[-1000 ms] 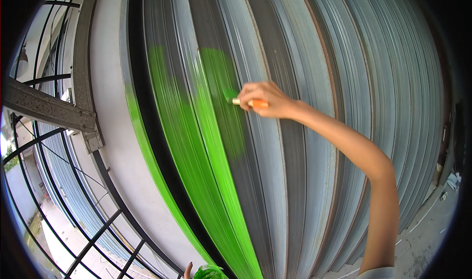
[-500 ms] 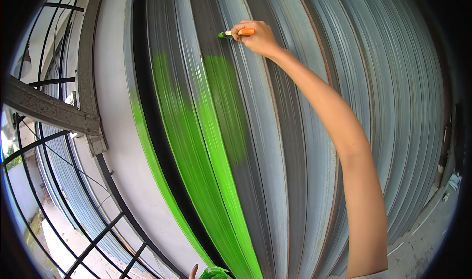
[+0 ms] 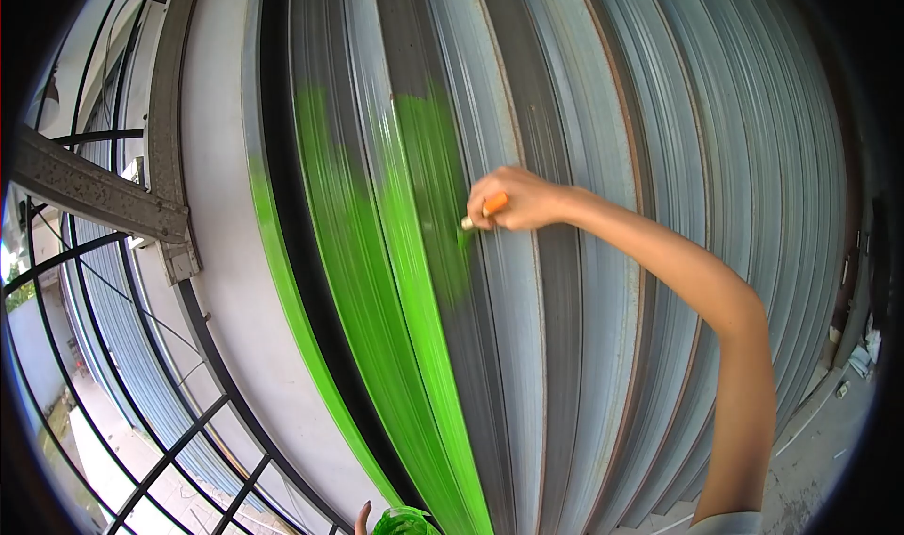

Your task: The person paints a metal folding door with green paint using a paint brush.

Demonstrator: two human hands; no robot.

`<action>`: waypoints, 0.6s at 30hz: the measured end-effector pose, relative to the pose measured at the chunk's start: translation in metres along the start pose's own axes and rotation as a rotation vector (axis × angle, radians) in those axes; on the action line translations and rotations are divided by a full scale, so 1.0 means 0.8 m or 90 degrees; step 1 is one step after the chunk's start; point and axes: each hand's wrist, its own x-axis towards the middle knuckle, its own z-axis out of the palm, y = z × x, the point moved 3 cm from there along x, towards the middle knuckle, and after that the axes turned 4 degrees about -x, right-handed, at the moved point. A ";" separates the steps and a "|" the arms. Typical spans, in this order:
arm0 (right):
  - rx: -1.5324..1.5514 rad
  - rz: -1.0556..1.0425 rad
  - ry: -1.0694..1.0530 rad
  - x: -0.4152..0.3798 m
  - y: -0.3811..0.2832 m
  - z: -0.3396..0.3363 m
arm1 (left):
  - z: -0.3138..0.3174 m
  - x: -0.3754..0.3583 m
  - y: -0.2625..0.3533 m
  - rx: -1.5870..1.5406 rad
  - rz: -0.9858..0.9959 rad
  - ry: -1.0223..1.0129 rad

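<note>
One tub [image 3: 407, 520] shows at the bottom edge of the frame, left of centre, cut off by it. Green paint fills what can be seen of its mouth and coats the rim; how deep the paint is cannot be told.

Just to the tub's left, one finger of the left hand [image 3: 363, 518] points up; the rest is out of frame, so I cannot tell the state of that grip or whether it carries the tub.

One brush [image 3: 468, 222] is near the centre of the frame, pinched by the handle in the grip of the right hand [image 3: 518, 199]. Its orange handle end points up and right, its green bristles down against the metal sheet [image 3: 589, 347].

Green paint lies on the sheet in two areas, parted by one black strip [image 3: 315, 285]: a narrow band [image 3: 282, 285] to the left and a broad one [image 3: 377, 271] to the right, ragged along the top.

One brown beam [image 3: 104, 194] crosses the left of the frame.
</note>
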 end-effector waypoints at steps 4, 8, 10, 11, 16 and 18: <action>-0.020 0.055 0.169 0.062 0.017 -0.084 | 0.005 -0.003 0.011 0.010 0.008 -0.013; -0.146 0.041 0.494 0.082 0.039 -0.124 | 0.011 -0.008 0.017 0.006 -0.011 0.015; -0.163 0.029 0.476 0.081 0.043 -0.112 | 0.012 -0.006 0.020 -0.010 0.012 0.008; -0.162 -0.003 0.423 0.075 0.043 -0.089 | 0.012 -0.007 0.021 -0.022 0.011 0.009; -0.086 -0.091 0.126 -0.007 0.000 0.017 | 0.000 -0.009 0.003 0.000 0.017 0.019; -0.025 -0.114 -0.005 -0.042 -0.016 0.045 | -0.005 -0.008 -0.009 -0.003 0.021 0.012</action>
